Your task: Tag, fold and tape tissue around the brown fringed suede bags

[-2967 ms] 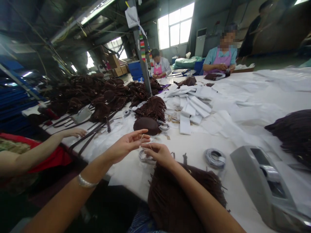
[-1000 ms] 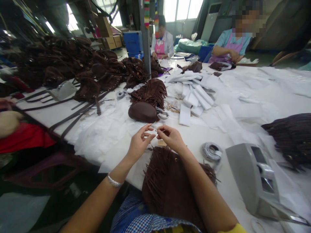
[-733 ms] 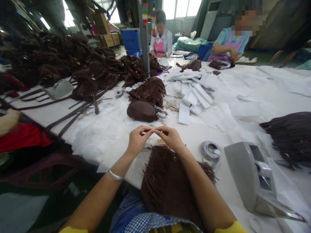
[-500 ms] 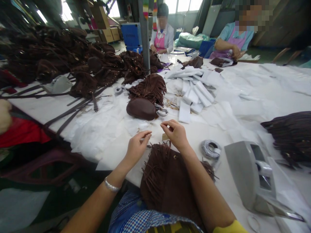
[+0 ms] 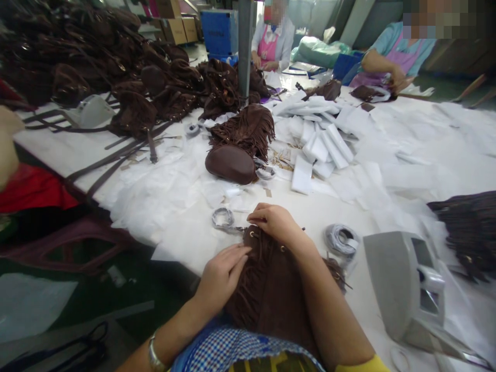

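A brown fringed suede bag (image 5: pixel 271 289) lies over the near edge of the white table (image 5: pixel 387 217), against my body. My left hand (image 5: pixel 222 274) rests on the bag's left side with its fingers stretched flat over the fringe. My right hand (image 5: pixel 277 222) sits curled at the bag's top edge, beside a small metal eyelet; what its fingers pinch is hidden. A roll of clear tape (image 5: pixel 222 218) lies just beyond the bag.
A grey tape dispenser (image 5: pixel 403 284) stands at right, a coil of grey cord (image 5: pixel 341 238) beside it. Another fringed bag (image 5: pixel 238 147), folded white paper (image 5: pixel 318 139) and heaps of brown bags (image 5: pixel 116 62) fill the table. Two people work at the far side.
My hands were raised together pinching a thin thread above the table. They have dropped onto the fringed bag, the left laid flat, the right curled at its top edge.
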Available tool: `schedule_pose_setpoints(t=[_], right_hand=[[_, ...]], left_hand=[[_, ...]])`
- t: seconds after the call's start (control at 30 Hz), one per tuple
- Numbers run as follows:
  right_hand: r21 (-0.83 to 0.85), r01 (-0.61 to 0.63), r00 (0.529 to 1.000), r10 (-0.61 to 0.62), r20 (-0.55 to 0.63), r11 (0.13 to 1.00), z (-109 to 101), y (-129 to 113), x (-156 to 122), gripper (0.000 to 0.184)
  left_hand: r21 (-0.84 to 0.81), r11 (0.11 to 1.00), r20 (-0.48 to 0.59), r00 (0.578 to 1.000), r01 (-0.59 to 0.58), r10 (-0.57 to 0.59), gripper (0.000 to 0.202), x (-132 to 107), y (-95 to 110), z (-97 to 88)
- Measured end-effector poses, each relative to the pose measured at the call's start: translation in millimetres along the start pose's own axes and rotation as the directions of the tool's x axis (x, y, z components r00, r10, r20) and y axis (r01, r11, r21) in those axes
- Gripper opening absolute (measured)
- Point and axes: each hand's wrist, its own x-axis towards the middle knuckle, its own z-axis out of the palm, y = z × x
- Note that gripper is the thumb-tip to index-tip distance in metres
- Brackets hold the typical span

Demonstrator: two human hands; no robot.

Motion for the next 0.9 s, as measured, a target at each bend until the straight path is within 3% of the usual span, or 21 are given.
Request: schedule_pose_setpoints(t=[0.17,0.3,0.63,0.9], right_hand=[[-0.132,-0.042,0.999,0.042,0.003,0.99,3.0,-5.7,3.6,0.019],[-0.177,-0.011,1.0,0.013,0.011,0.984,8.9,-4.9,6.2,0.024],[-0.338,0.07,0.996,-0.047,0.076,0.939,9.4,-9.5,9.2,0.027],[-0.282,0.123,0.988,-0.091,0.126,0.952,7.2,-17.0,7.4,0.027]], left_hand=[[-0.253,0.933,-0.087,0.955,0.256,-0.285,0.027,14.3,-10.2,2.0],[-0.447,0.81,-0.03,0.899,0.379,-0.437,0.031,29.4,-26.1,6.5],[-0.363,0.843,-0.036,0.898,0.398,-0.439,0.033,39.2,-32.6,5.6],[-0.387,0.822,-0.017,0.888,0.417,-0.459,0.033,43.8,-33.7,7.2]])
